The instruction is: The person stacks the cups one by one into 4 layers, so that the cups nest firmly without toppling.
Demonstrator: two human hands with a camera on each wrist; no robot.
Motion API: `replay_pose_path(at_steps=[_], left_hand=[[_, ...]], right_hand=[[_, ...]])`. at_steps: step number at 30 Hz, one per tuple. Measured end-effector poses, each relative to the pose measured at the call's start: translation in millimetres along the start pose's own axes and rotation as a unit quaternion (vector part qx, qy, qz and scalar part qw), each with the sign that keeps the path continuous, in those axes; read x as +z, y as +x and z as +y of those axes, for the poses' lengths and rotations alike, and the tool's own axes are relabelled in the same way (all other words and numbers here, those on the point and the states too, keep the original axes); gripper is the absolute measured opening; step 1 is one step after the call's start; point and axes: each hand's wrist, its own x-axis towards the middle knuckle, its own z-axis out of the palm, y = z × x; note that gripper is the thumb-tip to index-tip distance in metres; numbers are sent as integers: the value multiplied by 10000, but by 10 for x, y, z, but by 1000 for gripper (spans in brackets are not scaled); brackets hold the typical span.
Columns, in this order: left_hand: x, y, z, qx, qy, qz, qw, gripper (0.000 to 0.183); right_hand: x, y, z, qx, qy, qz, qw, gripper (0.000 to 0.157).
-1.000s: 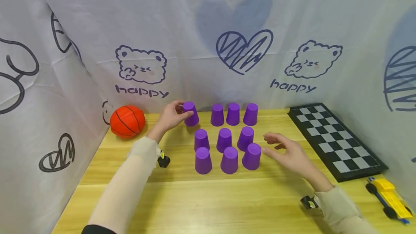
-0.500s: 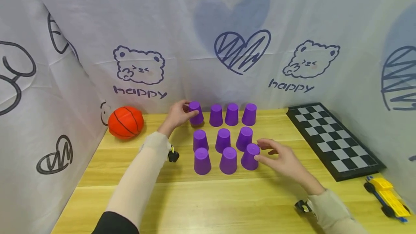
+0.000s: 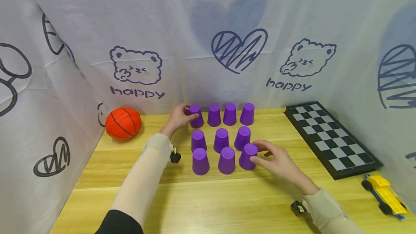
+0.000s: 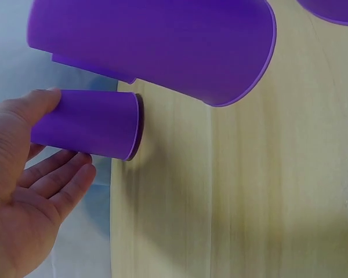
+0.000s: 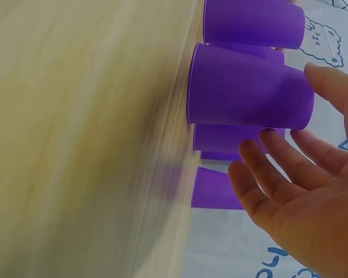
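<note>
Purple cups stand mouth-down in rows on a wooden table. At the left end of the back row, my left hand [image 3: 181,117] pinches a purple cup [image 3: 196,118] between thumb and fingers. Close up in the left wrist view, the thumb lies along one side of this cup [image 4: 90,123], with a dark shadow at its rim. My right hand [image 3: 276,160] has thumb and fingers on either side of the front row's right-hand cup [image 3: 247,160]. The right wrist view shows the thumb tip at that cup's [image 5: 249,90] narrow end and fingertips at its opposite side.
An orange ball [image 3: 123,124] sits at the back left. On the right lie a black-and-white checkered board [image 3: 331,138] and a yellow toy vehicle [image 3: 385,194]. A printed white cloth [image 3: 188,46] hangs behind the table [image 3: 208,205].
My left hand has brought its cup rightward and down into line with the back row. My right hand has moved left, from beside the front right cup to around it.
</note>
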Motion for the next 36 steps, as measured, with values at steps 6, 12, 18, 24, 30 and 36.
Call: replay_pose_path(at_steps=[6, 12, 18, 24, 30, 36], left_hand=[[9, 10, -11, 43, 18, 27, 10000, 55], [42, 27, -1, 26, 103, -53, 9999, 58], [80, 51, 12, 33, 67, -68, 9999, 58], [103, 57, -5, 24, 61, -87, 9999, 58], [95, 45, -15, 9, 27, -78, 10000, 60], [26, 16, 36, -41, 79, 53, 9999, 76]], right_hand=[[24, 31, 20, 98, 36, -54, 9999, 50], [42, 37, 38, 180, 95, -91, 9998, 48], [39, 47, 32, 222, 79, -97, 9997, 49], [39, 39, 20, 253, 89, -128, 9996, 48], [44, 48, 19, 247, 54, -135, 9996, 48], [45, 54, 12, 252, 92, -148, 9995, 48]])
